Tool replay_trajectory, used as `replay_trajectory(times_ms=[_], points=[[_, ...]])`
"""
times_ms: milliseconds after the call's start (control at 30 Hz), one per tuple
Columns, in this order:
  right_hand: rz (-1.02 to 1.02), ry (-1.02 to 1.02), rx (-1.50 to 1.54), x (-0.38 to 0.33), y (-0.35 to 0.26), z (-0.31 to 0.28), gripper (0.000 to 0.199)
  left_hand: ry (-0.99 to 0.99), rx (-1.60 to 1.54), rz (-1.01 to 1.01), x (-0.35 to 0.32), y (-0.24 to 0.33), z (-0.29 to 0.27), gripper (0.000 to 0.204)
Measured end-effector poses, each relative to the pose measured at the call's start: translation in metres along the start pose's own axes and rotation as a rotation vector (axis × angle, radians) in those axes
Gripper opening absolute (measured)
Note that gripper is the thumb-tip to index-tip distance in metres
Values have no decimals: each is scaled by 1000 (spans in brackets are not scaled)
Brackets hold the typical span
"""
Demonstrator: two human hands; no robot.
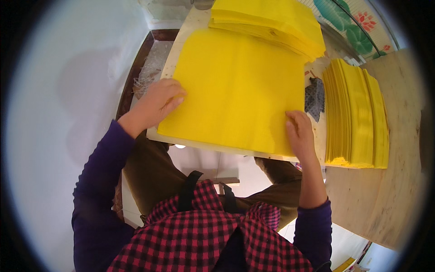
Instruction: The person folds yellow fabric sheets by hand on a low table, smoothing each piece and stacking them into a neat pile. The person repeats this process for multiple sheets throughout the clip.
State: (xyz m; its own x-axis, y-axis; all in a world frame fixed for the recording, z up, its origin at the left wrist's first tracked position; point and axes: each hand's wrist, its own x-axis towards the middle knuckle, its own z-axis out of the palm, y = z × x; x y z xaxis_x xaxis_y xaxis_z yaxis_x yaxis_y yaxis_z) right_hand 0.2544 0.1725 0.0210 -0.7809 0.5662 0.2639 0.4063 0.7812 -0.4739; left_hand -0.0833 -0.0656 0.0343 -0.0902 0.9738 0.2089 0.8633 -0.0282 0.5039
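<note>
A large yellow fabric sheet (235, 90), smooth and nearly square, lies flat on the pale work table in front of me. At its left edge is my left hand (162, 103), its fingers bent and closed on the border. My right hand (301, 132) pinches the opposite edge near the lower right corner, with thumb and fingers curled together. Just beyond the sheet, a thick pile of folded yellow fabric (272, 22) overlaps its far border. How many layers lie under the flat sheet cannot be made out.
Another tall yellow fabric stack (355, 113) stands on the wooden board (362, 199) at the right. A dark grey rag (314, 99) lies between it and the sheet. Clear plastic scraps (156, 63) sit by the white wall (68, 136) on the left. A floral panel (353, 27) rises behind.
</note>
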Motion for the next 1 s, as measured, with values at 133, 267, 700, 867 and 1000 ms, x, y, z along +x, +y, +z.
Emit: replay_trajectory(times_ms=[133,267,700,867,1000], points=[[109,54,9,43,14,7,22,-4,11,-44,33,-14,-2,20],[124,49,27,34,10,-6,22,28,50,3,22,-13,-6,22],[162,41,101,34,5,-2,21,33,20,-70,20,-11,-8,23],[94,-8,91,-2,-10,-10,22,53,23,0,-11,1,-1,21],[97,48,58,6,-8,-6,25,64,-10,-63,-6,0,0,22]])
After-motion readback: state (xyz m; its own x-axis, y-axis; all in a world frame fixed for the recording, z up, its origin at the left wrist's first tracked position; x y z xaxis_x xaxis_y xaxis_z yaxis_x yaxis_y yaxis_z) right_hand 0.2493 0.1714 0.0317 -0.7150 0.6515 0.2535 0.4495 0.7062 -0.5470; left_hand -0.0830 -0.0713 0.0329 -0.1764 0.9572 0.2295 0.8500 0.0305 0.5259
